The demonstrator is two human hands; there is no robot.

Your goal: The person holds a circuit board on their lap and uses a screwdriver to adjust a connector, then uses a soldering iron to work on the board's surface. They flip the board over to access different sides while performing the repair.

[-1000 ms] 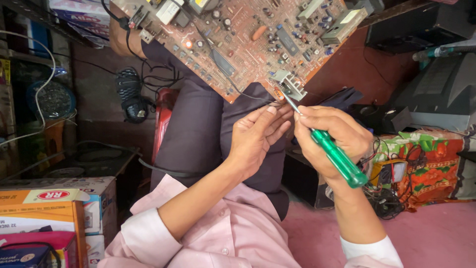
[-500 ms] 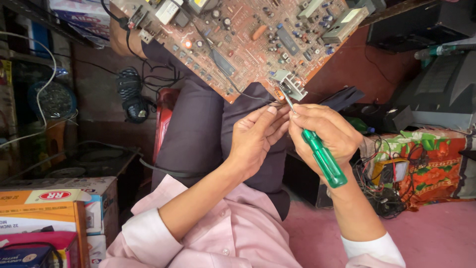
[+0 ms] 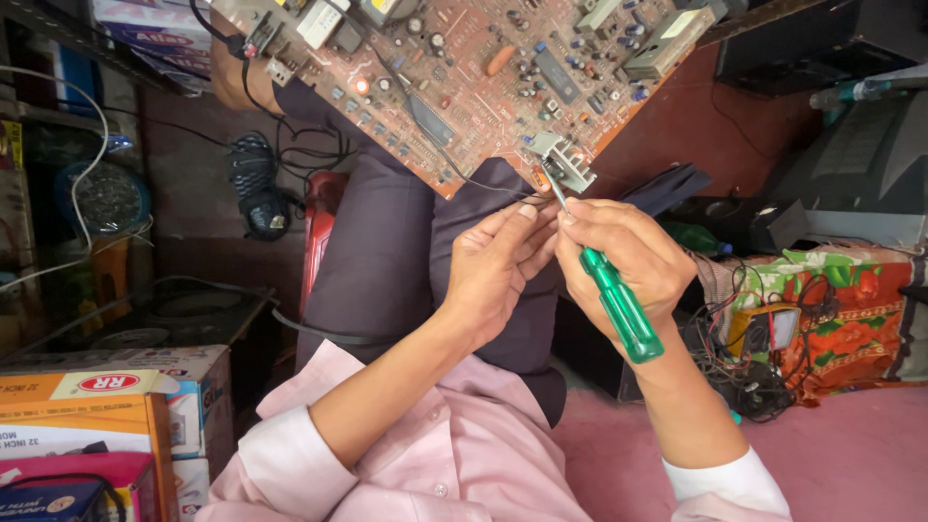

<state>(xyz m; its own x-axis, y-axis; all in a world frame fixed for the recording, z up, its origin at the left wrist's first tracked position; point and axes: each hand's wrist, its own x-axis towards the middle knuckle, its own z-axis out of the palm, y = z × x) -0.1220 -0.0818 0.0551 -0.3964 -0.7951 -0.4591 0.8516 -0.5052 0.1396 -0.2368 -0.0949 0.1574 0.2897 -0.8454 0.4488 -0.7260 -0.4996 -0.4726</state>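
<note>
A large brown circuit board [image 3: 464, 77] crowded with components rests on my lap, over dark trousers [image 3: 387, 261]. My right hand [image 3: 628, 261] grips a screwdriver with a translucent green handle [image 3: 619, 307]. Its metal shaft points up to a grey metal part [image 3: 563, 162] at the board's near edge. My left hand [image 3: 493, 271] sits just left of the shaft, fingertips pinched together beside it; whether they touch it or hold something small I cannot tell.
Cardboard boxes [image 3: 92, 425] stack at the lower left. A tangle of wires and a yellow multimeter [image 3: 764, 333] lie on a flowered cloth [image 3: 851, 309] at right. A coiled black cable [image 3: 261, 193] hangs left of my knee. Dark equipment [image 3: 841, 193] stands behind.
My right hand has swung the green handle from pointing far right to more upright and closer in, with the tip staying at the grey part. The left hand barely moved.
</note>
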